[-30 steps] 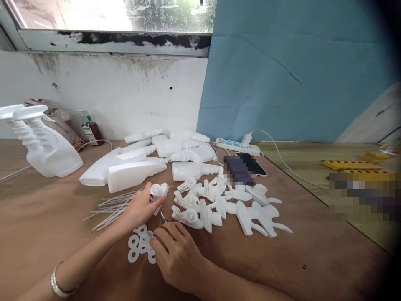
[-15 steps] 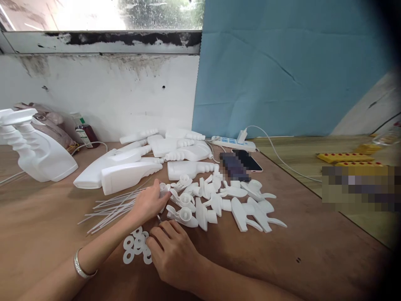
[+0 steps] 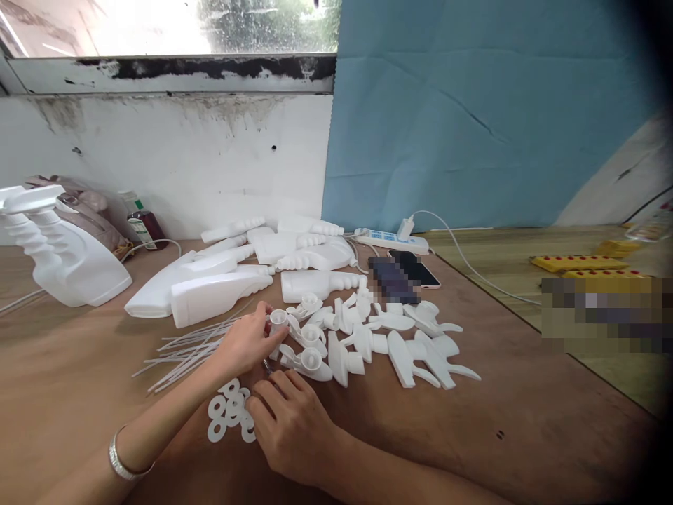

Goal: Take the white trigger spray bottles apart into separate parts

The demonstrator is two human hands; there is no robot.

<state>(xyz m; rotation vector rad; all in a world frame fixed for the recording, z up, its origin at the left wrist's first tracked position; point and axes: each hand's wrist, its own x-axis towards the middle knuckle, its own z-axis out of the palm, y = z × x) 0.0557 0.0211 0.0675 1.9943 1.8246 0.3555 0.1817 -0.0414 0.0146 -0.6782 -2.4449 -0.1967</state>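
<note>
My left hand [image 3: 247, 344] is closed around a white trigger sprayer head [image 3: 278, 319], its round cap opening facing up. My right hand [image 3: 297, 424] is curled, its fingertips on a thin metal tool [image 3: 268, 367]; only the tool's short shiny end shows and its kind is unclear. Left of the right hand's fingers lie several flat white ring gaskets [image 3: 217, 406]. More sprayer heads [image 3: 402, 358] are spread out to the right of both hands. Thin white dip tubes [image 3: 181, 365] lie partly behind my left forearm.
White bottles [image 3: 221, 294] lie in a pile toward the wall, and bottles fitted with sprayers [image 3: 78, 252] stand at the left. Two phones [image 3: 420, 270] rest near a power strip [image 3: 389, 240] with a cable. A dark red bottle [image 3: 147, 228] stands by a bag [image 3: 94, 210].
The sprayer head in my left hand has tilted so that its cap opening shows more. My left forearm has shifted slightly left; my right hand has hardly moved.
</note>
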